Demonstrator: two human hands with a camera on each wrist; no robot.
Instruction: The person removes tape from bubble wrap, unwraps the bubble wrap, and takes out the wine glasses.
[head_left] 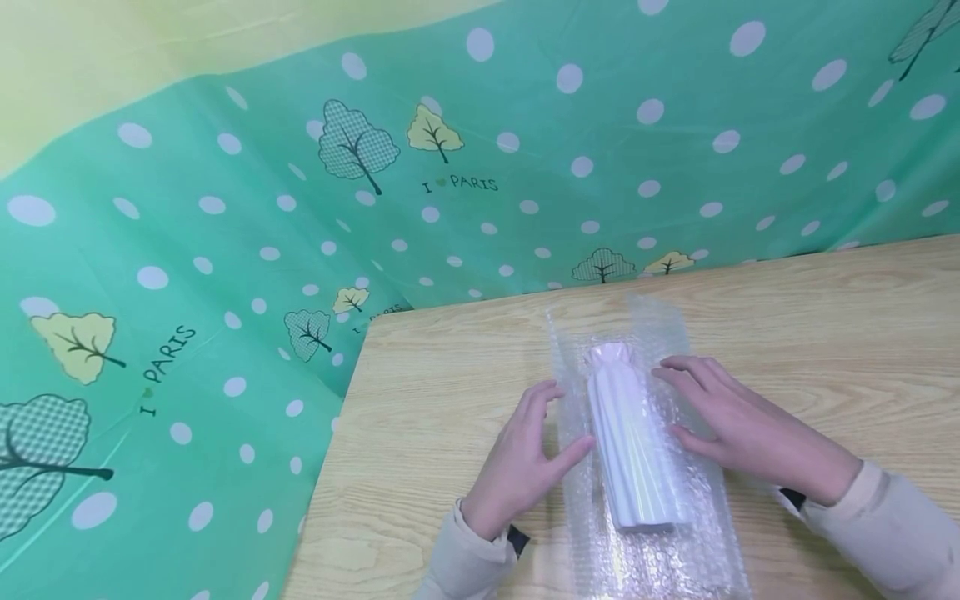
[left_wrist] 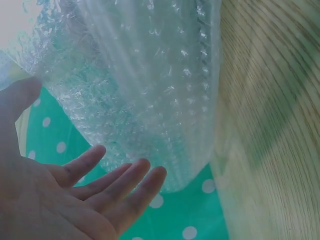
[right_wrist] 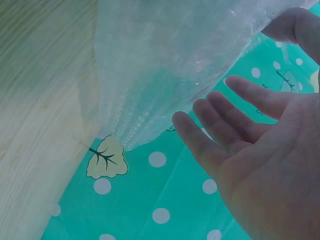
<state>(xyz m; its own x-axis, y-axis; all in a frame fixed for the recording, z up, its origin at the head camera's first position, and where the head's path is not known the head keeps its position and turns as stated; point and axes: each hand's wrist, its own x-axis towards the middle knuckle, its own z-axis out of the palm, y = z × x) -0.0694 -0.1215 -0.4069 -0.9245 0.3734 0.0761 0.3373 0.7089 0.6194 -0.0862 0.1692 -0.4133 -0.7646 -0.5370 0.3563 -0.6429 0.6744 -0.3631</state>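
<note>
A pale, glossy fluted vase (head_left: 626, 433) lies on its side over a sheet of bubble wrap (head_left: 652, 562) on the wooden table. Its narrow, crimped neck points away from me and its wide end faces me. On the left of it, my left hand (head_left: 525, 458) is spread with thumb near the vase's side and fingers by the wrap's left edge. From the right, my right hand (head_left: 738, 421) hovers at the wrap's right side, fingers loosely bent. In the left wrist view the bubble wrap (left_wrist: 145, 90) passes beyond the spread fingers; the right wrist view shows likewise the wrap (right_wrist: 160, 65).
The wood-grain table (head_left: 420, 400) runs back to a green curtain (head_left: 525, 150) with white dots and tree prints, which also hangs along the left side. Dark bands (head_left: 517, 540) show at my sleeve cuffs.
</note>
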